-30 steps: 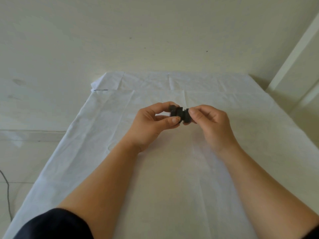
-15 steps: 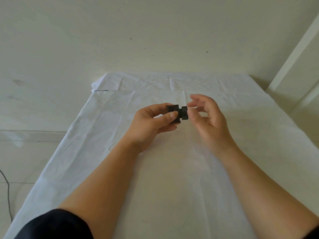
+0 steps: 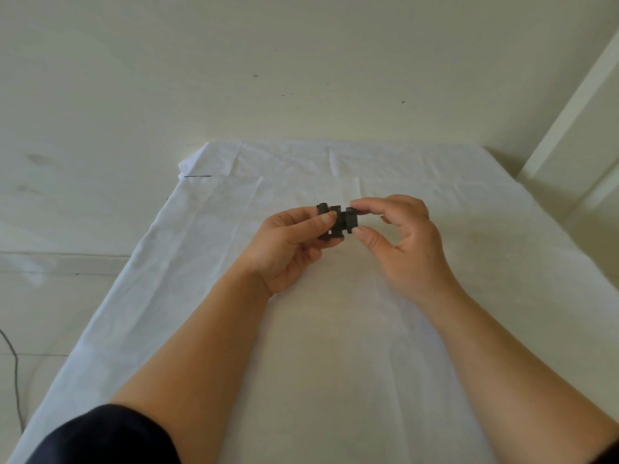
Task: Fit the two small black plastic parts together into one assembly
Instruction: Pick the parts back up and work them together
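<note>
Two small black plastic parts (image 3: 338,222) sit pressed against each other, held in the air above the white cloth. My left hand (image 3: 288,246) pinches the left part between thumb and fingers. My right hand (image 3: 402,239) grips the right part with its thumb below and its forefinger on top. The seam between the two parts is partly covered by my fingertips, so I cannot tell how far they are seated.
A white creased cloth (image 3: 335,329) covers the table under my hands. A pale wall stands behind it, a white frame (image 3: 569,112) rises at the right, and a thin dark cable (image 3: 13,363) runs down the floor at the left.
My right hand had let go and spread its fingers half a second ago; it now pinches the right part again. My left hand has kept its hold and turned the parts slightly.
</note>
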A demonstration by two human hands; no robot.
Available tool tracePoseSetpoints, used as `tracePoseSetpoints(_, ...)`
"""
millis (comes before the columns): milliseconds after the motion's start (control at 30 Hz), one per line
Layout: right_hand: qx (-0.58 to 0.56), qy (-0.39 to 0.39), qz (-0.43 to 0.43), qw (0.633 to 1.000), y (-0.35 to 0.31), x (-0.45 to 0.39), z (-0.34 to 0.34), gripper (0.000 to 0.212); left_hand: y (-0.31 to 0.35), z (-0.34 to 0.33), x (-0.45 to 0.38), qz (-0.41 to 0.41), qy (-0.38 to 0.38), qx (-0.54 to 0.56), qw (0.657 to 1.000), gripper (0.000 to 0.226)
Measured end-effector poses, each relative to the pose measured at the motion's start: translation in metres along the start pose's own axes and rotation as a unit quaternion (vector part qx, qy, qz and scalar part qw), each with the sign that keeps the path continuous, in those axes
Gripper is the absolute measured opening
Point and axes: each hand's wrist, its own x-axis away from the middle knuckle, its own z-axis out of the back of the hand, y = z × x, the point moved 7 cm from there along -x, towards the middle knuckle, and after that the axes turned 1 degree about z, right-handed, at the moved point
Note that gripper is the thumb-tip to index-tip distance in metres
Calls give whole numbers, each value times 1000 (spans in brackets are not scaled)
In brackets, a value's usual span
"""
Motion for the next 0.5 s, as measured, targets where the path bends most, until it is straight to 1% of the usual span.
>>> tracePoseSetpoints(167,-25,-16,-37,999,4,1,-1,26,2,-2,2,-18,-10,-29,999,26)
tracePoseSetpoints(300,-52,-15,-67,996,8,3,-1,22,3,-1,2,-43,-4,-63,997,28)
tracePoseSetpoints(500,-96,-9,-105,990,12,3,0,13,7,-1,3,-94,-3,-109,990,24)
